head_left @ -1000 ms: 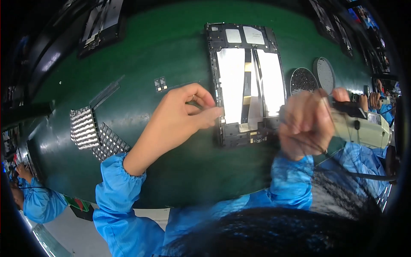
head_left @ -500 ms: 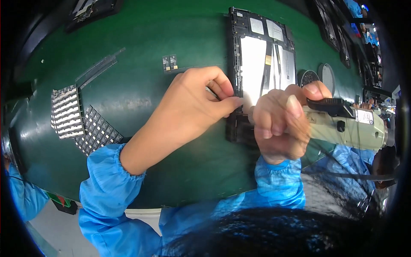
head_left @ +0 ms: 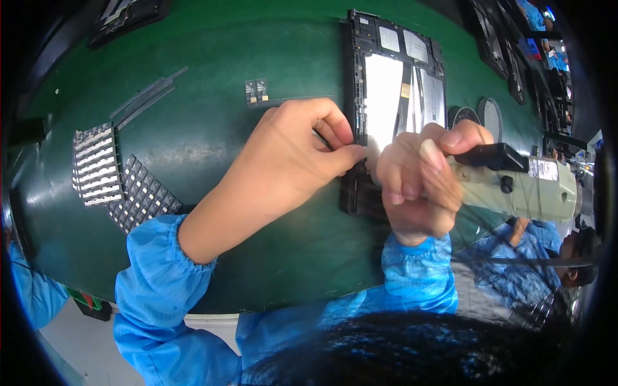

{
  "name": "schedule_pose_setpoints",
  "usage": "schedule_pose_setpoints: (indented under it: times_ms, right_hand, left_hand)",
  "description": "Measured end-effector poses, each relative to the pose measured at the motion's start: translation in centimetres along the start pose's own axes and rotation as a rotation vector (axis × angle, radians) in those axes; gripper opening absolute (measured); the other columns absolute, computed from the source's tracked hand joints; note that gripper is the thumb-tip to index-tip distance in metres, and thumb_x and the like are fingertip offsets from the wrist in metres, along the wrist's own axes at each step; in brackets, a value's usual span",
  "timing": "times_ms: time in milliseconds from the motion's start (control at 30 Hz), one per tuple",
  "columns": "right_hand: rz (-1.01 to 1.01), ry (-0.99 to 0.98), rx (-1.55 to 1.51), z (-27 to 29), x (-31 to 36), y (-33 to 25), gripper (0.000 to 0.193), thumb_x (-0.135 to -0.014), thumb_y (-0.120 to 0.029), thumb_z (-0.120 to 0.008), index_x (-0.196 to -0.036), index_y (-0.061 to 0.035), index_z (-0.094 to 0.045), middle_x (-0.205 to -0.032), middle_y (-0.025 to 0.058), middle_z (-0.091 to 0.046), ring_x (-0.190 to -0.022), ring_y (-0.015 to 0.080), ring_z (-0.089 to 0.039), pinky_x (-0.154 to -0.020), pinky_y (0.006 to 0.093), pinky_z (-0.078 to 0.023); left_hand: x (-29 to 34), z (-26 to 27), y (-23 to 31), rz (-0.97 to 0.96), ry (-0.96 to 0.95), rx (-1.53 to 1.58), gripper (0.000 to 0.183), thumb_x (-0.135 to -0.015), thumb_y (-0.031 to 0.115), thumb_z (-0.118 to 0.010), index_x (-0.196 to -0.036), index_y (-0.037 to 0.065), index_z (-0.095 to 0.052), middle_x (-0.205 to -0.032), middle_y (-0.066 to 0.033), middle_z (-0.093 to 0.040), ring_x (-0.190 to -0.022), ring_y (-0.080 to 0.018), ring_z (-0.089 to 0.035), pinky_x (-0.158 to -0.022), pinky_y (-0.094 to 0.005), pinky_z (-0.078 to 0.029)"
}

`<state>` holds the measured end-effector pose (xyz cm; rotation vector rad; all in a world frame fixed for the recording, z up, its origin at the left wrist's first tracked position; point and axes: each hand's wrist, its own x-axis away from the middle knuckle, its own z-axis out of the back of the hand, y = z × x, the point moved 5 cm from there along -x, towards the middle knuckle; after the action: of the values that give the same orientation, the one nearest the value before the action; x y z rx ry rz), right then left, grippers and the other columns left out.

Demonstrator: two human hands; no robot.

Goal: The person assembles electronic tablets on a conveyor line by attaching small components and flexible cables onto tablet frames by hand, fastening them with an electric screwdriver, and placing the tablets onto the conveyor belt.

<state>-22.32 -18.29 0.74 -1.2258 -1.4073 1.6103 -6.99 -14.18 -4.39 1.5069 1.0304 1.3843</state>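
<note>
An opened tablet-like device (head_left: 383, 90), black-framed with silvery battery panels inside, lies on the green work mat. At its left edge my left hand (head_left: 290, 145) is closed in a pinch, thumb and index finger against the frame; anything between the fingertips is hidden. My right hand (head_left: 418, 183) is wrapped round a cream electric screwdriver (head_left: 524, 190) with a black lever, held sideways over the lower right of the device. The fingers cover its front end, so I cannot tell whether its tip touches the device.
On the green mat (head_left: 283, 257), two sheets of small parts (head_left: 96, 164) (head_left: 145, 196) lie at left, near dark strips (head_left: 148, 96). A small piece with two chips (head_left: 256, 91) lies beyond my left hand. Round dishes (head_left: 490, 118) stand at right. Another person (head_left: 524, 254) sits at far right.
My right hand and the screwdriver have shifted slightly left. My left hand keeps its pinch at the device's edge. The view itself has moved a little.
</note>
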Motion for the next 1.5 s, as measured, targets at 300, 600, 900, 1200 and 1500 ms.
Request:
schedule_pose_setpoints:
  times_ms: [300, 600, 900, 1200, 1500]
  right_hand:
    - [0.088, -0.052, 0.019, -2.0, -0.1, -0.2, 0.029, -0.085, 0.003, -0.054, -0.101, -0.0141, -0.036, -0.068, 0.003, -0.043, -0.044, 0.0126, -0.038, -0.04, 0.0278, -0.033]
    - [0.124, -0.118, -0.012, -1.3, 0.9, 0.2, 0.034, -0.085, 0.005, -0.06, -0.108, -0.0141, -0.042, -0.075, 0.0033, -0.046, -0.05, 0.0136, -0.044, -0.044, 0.0284, -0.038]
    - [0.059, 0.054, -0.545, 5.1, -0.8, -2.1, 0.033, -0.092, -0.007, -0.057, -0.123, -0.0132, -0.047, -0.072, -0.0013, -0.042, -0.048, 0.0087, -0.036, -0.043, 0.0241, -0.031]
    - [0.127, 0.358, -0.579, 22.9, -1.9, 0.1, 0.036, -0.093, -0.013, -0.058, -0.127, -0.0068, -0.047, -0.067, -0.0042, -0.04, -0.052, 0.004, -0.034, -0.046, 0.0206, -0.026]
    - [-0.098, 0.69, -0.354, 12.4, -3.0, -3.4, 0.029, -0.095, -0.011, -0.056, -0.123, -0.0022, -0.051, -0.063, -0.0035, -0.039, -0.047, 0.0042, -0.031, -0.042, 0.0221, -0.024]
  left_hand:
    - [0.1, -0.1, -0.2, -0.027, 0.0, 0.014, 0.016, -0.086, 0.005, -0.07, -0.094, -0.004, -0.059, -0.091, -0.0082, -0.064, -0.077, -0.0125, -0.067, -0.065, -0.0242, -0.053]
    - [1.2, 0.1, 0.1, -0.215, 0.114, 0.079, 0.019, -0.081, 0.008, -0.076, -0.087, -0.004, -0.063, -0.076, -0.0134, -0.069, -0.068, -0.0196, -0.069, -0.062, -0.03, -0.054]
    - [4.5, 3.8, 7.5, -0.332, 0.416, -0.727, 0.022, -0.081, 0.005, -0.073, -0.102, 0.001, -0.064, -0.103, -0.0136, -0.064, -0.085, -0.0219, -0.064, -0.073, -0.0302, -0.053]
    - [3.9, -9.1, 2.4, -0.69, 0.162, -1.174, 0.047, -0.091, 0.029, -0.06, -0.13, 0.004, -0.053, -0.132, -0.0202, -0.05, -0.128, -0.0333, -0.044, -0.112, -0.0496, -0.03]
    - [-6.7, 4.2, 7.3, -0.582, 0.653, -1.237, 0.041, -0.08, 0.011, -0.071, -0.115, 0.0, -0.055, -0.12, -0.0232, -0.053, -0.112, -0.0382, -0.056, -0.102, -0.0508, -0.042]
